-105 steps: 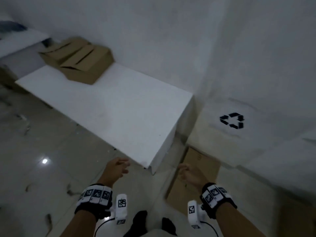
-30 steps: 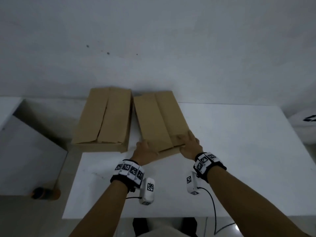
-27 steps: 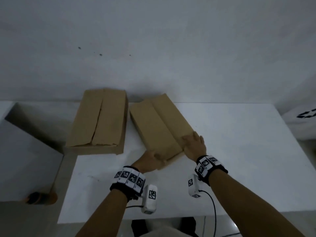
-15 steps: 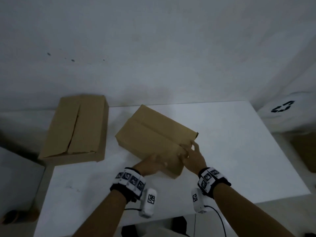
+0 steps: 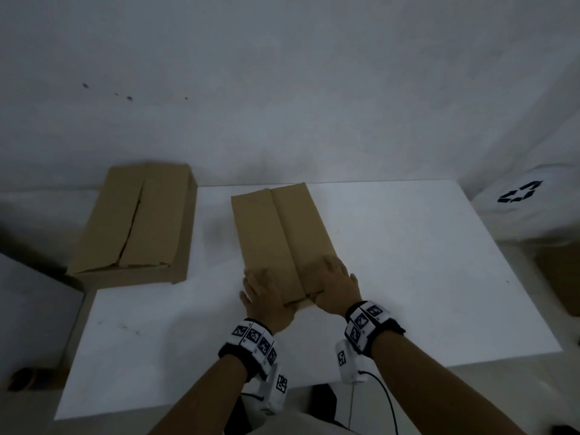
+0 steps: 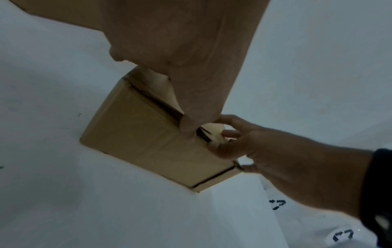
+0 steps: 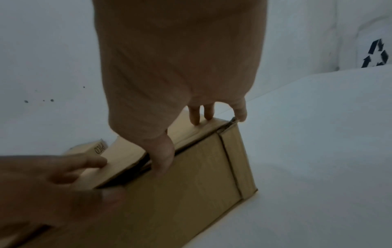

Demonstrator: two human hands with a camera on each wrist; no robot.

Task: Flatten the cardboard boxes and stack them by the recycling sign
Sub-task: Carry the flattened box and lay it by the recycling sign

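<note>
A closed brown cardboard box (image 5: 282,240) lies lengthwise on the white table (image 5: 408,277), its top seam running away from me. My left hand (image 5: 266,290) and right hand (image 5: 332,281) sit side by side on its near end. In the right wrist view the right hand (image 7: 180,83) has fingers flat on the right flap and its thumb hooked at the flap's front gap on the box (image 7: 191,184). The left hand (image 7: 53,176) pinches the left flap the same way. The left wrist view shows the left hand (image 6: 180,67) on the box (image 6: 137,130). A black recycling sign (image 5: 519,196) marks the wall to the right.
A second cardboard box (image 5: 135,221), its flaps slightly parted, sits at the table's back left corner, past the edge. Brown cardboard (image 5: 558,277) lies on the floor under the sign. A lower white surface (image 5: 31,309) and a brown object (image 5: 31,375) are at left.
The box has been turned from a slant to point straight away from me. Both hands have shifted onto its near end, thumbs at the flap edges.
</note>
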